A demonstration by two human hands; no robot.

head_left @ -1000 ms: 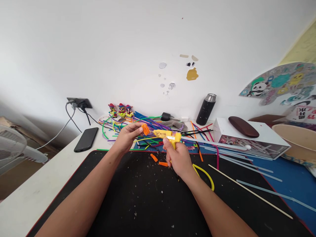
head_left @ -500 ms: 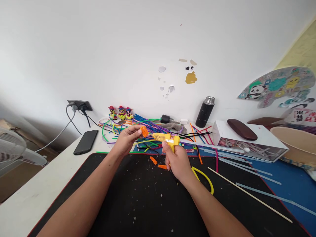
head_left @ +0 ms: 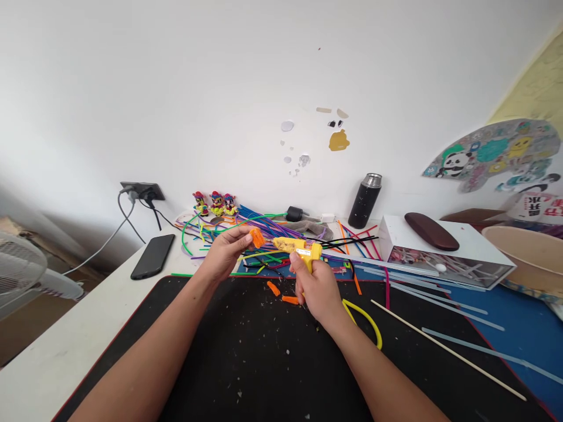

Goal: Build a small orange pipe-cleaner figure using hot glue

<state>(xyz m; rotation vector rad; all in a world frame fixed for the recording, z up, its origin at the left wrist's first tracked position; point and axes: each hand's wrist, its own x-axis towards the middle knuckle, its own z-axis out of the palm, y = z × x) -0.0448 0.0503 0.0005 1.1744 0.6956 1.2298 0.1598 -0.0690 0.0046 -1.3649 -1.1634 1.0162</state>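
My left hand point(head_left: 229, 249) pinches a small orange fuzzy piece point(head_left: 257, 238) between thumb and fingers. A yellow hot glue gun point(head_left: 303, 252) is gripped in my right hand point(head_left: 317, 287), its nozzle pointing left, close to the orange piece. Whether the tip touches that piece I cannot tell. Below the hands, two more orange pieces point(head_left: 273, 288) lie on the black mat point(head_left: 246, 363). A bent yellow pipe cleaner point(head_left: 372, 319) rests on the mat by my right wrist.
Coloured pipe cleaners point(head_left: 264, 220) are heaped behind the hands, near several small figures point(head_left: 216, 203). A phone point(head_left: 153, 256) lies left. To the right are a black flask point(head_left: 365, 201), a white box point(head_left: 448, 234), translucent glue sticks point(head_left: 457, 308) and a wooden stick point(head_left: 444, 347).
The view has shifted very slightly. Both hands keep their grips, with the orange piece still held close to the glue gun's nozzle.
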